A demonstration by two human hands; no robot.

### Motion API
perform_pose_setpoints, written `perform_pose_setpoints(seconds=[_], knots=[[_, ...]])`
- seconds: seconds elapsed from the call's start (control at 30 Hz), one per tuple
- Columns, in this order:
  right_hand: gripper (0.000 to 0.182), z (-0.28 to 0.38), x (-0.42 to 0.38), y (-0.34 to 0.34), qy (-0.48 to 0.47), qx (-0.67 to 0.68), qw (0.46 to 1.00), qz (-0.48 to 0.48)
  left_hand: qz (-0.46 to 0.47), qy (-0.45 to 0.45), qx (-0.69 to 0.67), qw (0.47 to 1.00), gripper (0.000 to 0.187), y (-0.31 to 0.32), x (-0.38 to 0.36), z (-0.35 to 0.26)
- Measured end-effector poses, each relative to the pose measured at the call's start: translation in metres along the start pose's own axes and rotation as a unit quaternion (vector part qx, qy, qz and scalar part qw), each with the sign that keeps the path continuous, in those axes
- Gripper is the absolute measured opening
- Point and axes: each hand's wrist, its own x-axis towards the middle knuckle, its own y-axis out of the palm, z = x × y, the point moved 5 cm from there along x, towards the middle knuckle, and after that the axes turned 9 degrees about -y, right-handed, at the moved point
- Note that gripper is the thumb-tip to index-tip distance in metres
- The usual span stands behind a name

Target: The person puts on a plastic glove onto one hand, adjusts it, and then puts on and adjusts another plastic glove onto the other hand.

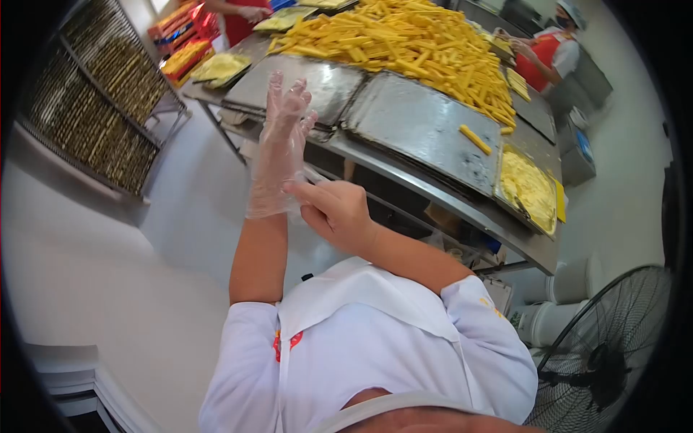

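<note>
My left hand (283, 119) is raised with its fingers up and apart, inside a clear plastic glove (265, 202) that reaches the wrist. The bare fingers of my right hand (336, 206) are closed on the glove's loose cuff. Beyond both hands stands a metal table holding a flat baking tray (307, 83) and another baking tray (426, 126), with a single yellow stick (475, 140) on the latter. A big pile of yellow sticks (404, 40) lies behind them. At the table's right corner, a tray of pale yellow spread (528, 184) has a utensil in it.
A tall rack (94, 94) of trays stands at left, near stacked crates (180, 61). Co-workers in red aprons are across the table, one person (552, 54) at right and another's gloved hand (254, 13) at upper left. A floor fan (606, 361) is close at lower right.
</note>
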Motion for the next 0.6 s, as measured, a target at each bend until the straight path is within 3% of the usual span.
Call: perform_pose_setpoints(seconds=[0.07, 0.2, 0.3, 0.43, 0.6], knots=[[0.054, -0.004, 0.018, 0.041, -0.03, -0.005, 0.999, 0.025, -0.065, -0.058, 0.031, 0.996, 0.099, -0.037, -0.007, -0.006], [0.043, -0.001, 0.035, 0.139, -0.064, 0.073, 0.993, 0.073, -0.096, -0.096, 0.229, 0.964, 0.078, -0.139, -0.032, -0.019], [0.041, -0.001, 0.035, 0.204, -0.081, 0.153, 0.978, 0.115, -0.231, -0.101, 0.215, 0.944, 0.068, -0.252, -0.048, -0.015], [0.04, -0.014, 0.051, 0.273, -0.11, 0.241, 0.953, 0.147, -0.327, -0.001, 0.029, 0.945, 0.073, -0.319, -0.07, -0.056], [0.039, -0.06, 0.1, 0.357, -0.102, 0.259, 0.948, 0.152, -0.408, 0.145, -0.039, 0.9, 0.067, -0.395, -0.05, -0.116]])
